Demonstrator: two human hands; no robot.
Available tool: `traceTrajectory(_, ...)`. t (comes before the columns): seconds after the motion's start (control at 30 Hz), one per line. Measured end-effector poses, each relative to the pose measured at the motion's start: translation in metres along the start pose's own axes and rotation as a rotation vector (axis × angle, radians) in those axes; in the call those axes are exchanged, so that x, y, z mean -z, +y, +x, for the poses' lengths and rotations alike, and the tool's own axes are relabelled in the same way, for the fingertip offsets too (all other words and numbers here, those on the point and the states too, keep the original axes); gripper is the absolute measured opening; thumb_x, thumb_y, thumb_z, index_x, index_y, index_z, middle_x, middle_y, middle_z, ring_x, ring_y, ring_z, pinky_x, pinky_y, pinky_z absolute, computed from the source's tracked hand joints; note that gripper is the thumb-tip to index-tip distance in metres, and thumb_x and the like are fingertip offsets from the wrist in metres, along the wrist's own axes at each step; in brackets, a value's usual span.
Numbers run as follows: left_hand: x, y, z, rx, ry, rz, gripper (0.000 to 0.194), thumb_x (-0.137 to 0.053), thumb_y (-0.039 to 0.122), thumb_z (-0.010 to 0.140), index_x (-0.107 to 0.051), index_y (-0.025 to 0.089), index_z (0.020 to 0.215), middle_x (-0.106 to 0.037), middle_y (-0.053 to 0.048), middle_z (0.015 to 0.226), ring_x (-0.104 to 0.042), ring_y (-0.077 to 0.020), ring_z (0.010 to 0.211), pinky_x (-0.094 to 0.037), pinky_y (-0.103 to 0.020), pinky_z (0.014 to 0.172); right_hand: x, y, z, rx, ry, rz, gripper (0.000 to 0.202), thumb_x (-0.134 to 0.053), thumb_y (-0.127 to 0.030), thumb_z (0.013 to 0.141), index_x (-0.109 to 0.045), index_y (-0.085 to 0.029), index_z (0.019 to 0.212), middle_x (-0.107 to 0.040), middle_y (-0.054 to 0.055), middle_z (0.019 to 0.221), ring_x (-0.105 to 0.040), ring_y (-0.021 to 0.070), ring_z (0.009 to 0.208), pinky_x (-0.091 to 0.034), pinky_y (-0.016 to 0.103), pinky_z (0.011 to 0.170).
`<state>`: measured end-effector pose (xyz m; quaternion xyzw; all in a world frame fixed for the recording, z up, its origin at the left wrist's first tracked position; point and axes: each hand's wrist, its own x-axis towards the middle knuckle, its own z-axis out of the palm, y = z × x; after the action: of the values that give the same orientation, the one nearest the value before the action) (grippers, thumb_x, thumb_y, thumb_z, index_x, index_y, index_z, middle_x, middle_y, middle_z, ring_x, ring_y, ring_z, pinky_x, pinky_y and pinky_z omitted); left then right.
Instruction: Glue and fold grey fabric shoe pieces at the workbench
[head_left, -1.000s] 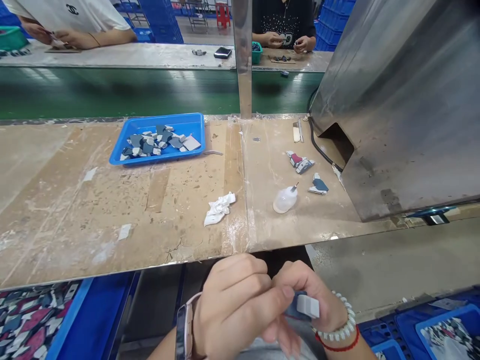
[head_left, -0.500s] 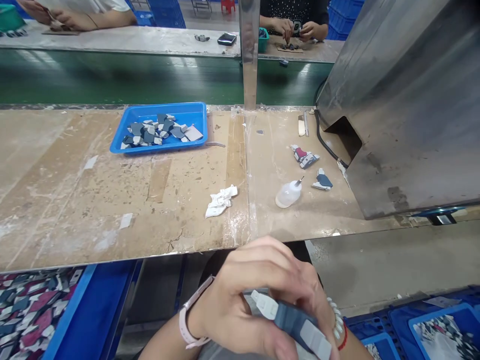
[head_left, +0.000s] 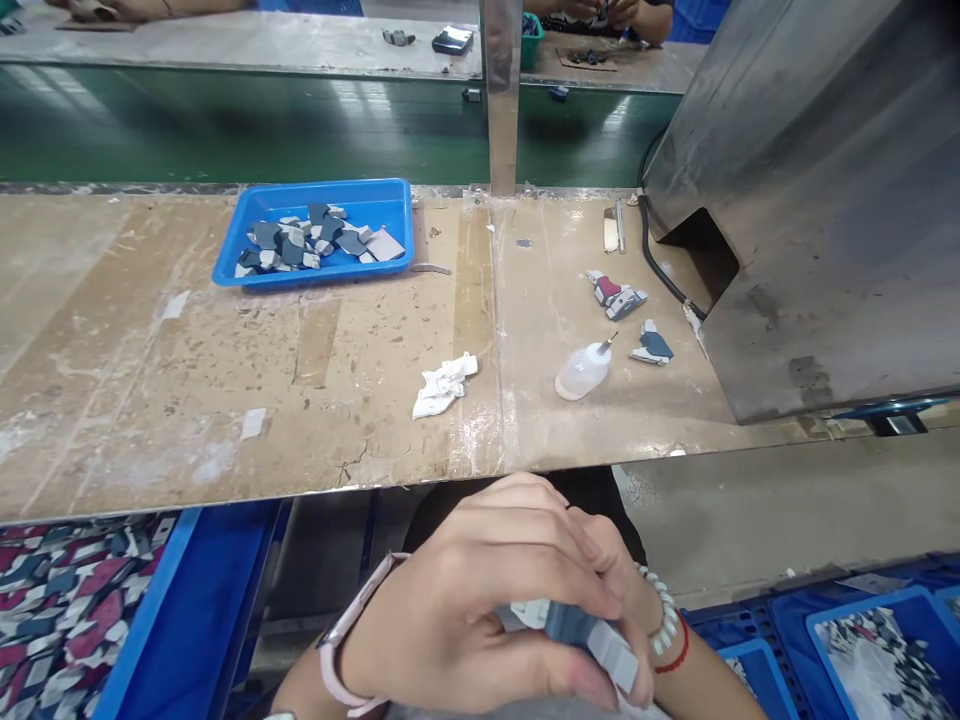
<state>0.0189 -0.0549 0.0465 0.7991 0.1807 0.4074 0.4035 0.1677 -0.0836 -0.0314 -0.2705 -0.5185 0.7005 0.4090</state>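
Note:
Below the table's front edge, my left hand point(head_left: 480, 590) is closed round a dark blue and light grey plastic part point(head_left: 568, 625), thumb underneath and fingers over the top. My right hand point(head_left: 619, 570) presses against the same part from the right, its fingers largely hidden behind the left ones. Beyond the hands, a translucent squeeze bottle point(head_left: 583, 371) with a thin nozzle lies tilted on the table. A crumpled white tissue point(head_left: 444, 386) is to its left. Two similar small assemblies, one with a maroon piece point(head_left: 615, 295) and one blue and white point(head_left: 652, 344), rest at the right.
A blue tray point(head_left: 315, 280) of loose pieces stands on the table point(head_left: 375, 330). Behind it runs a green conveyor point(head_left: 262, 130); co-workers' hands point(head_left: 622, 12) are beyond. A metal housing point(head_left: 825, 250) blocks the right. Bins of parts point(head_left: 67, 620) sit low on both sides.
The view has tipped slightly down. My two hands have drawn closer together round the part, which is now more covered by fingers. A small dark piece has appeared on the conveyor near the post.

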Motion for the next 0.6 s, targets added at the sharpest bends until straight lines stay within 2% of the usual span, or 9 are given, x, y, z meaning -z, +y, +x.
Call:
traceTrajectory(0.07,0.002,0.003,0.001,-0.003,-0.049,0.046,0.029,-0.051,0.042,0.103,-0.067,0.019,0.096,-0.078,-0.002,0.078,-0.074,-0.0144,0.080,-0.055,-0.032,0.095,0.002,-0.001,0.001,0.188,-0.034,0.090,0.076,-0.060,-0.085,0.067,-0.031,-0.020,0.041,-0.026,-0.008,0.046,-0.029,0.0068,0.044,-0.038,0.021,0.048)
traceTrajectory(0.1,0.002,0.005,0.001,-0.005,-0.068,0.077,0.030,-0.049,0.042,0.104,-0.067,0.019,0.097,-0.078,-0.001,0.079,-0.074,-0.0145,0.080,-0.055,-0.032,0.097,0.003,-0.002,0.002,0.245,-0.064,0.121,0.072,-0.062,-0.079,0.072,-0.034,-0.021,0.042,-0.026,-0.009,0.046,-0.029,0.0066,0.042,-0.036,0.020,0.046)
traceTrajectory(0.17,0.003,0.010,-0.001,0.003,-0.087,0.147,0.033,-0.045,0.042,0.106,-0.068,0.020,0.099,-0.079,0.000,0.084,-0.074,-0.0149,0.086,-0.051,-0.033,0.105,0.006,-0.005,0.003,0.275,-0.123,0.140,0.064,-0.070,-0.073,0.071,-0.043,-0.022,0.045,-0.029,-0.009,0.045,-0.030,0.0073,0.041,-0.036,0.020,0.042)
traceTrajectory(0.27,0.003,0.017,-0.006,0.044,-0.087,0.261,0.033,-0.043,0.040,0.106,-0.070,0.020,0.105,-0.081,0.000,0.098,-0.073,-0.0145,0.105,-0.040,-0.033,0.119,0.011,-0.012,0.004,0.250,-0.136,0.101,0.051,-0.079,-0.068,0.068,-0.057,-0.023,0.056,-0.036,-0.009,0.048,-0.032,0.0090,0.044,-0.034,0.021,0.041)
traceTrajectory(0.37,0.001,0.018,-0.013,0.043,-0.021,0.385,0.029,-0.047,0.037,0.106,-0.069,0.018,0.110,-0.080,0.001,0.106,-0.069,-0.0138,0.117,-0.033,-0.032,0.125,0.017,-0.020,0.006,0.204,-0.114,0.083,0.044,-0.078,-0.063,0.073,-0.066,-0.022,0.074,-0.044,-0.009,0.057,-0.038,0.0084,0.052,-0.037,0.019,0.049)
traceTrajectory(0.43,-0.001,0.016,-0.016,0.016,0.001,0.467,0.026,-0.049,0.034,0.106,-0.070,0.018,0.109,-0.080,0.002,0.108,-0.068,-0.0141,0.119,-0.032,-0.033,0.126,0.021,-0.026,0.009,0.149,-0.189,0.104,0.039,-0.077,-0.059,0.077,-0.067,-0.021,0.081,-0.048,-0.009,0.061,-0.044,0.0076,0.056,-0.042,0.018,0.056)
traceTrajectory(0.53,-0.004,0.011,-0.017,-0.079,0.027,0.531,0.027,-0.046,0.028,0.107,-0.072,0.019,0.102,-0.079,0.003,0.112,-0.070,-0.0128,0.115,-0.036,-0.033,0.125,0.025,-0.036,0.013,0.061,-0.363,0.077,0.035,-0.075,-0.053,0.081,-0.064,-0.021,0.074,-0.047,-0.009,0.060,-0.049,0.0080,0.055,-0.045,0.019,0.057)
traceTrajectory(0.6,-0.005,0.009,-0.014,-0.131,0.064,0.508,0.032,-0.042,0.027,0.108,-0.072,0.019,0.098,-0.080,0.003,0.109,-0.072,-0.0113,0.111,-0.038,-0.030,0.123,0.026,-0.039,0.014,0.018,-0.320,0.020,0.040,-0.076,-0.057,0.078,-0.060,-0.022,0.067,-0.048,-0.008,0.057,-0.049,0.0094,0.051,-0.046,0.021,0.053)
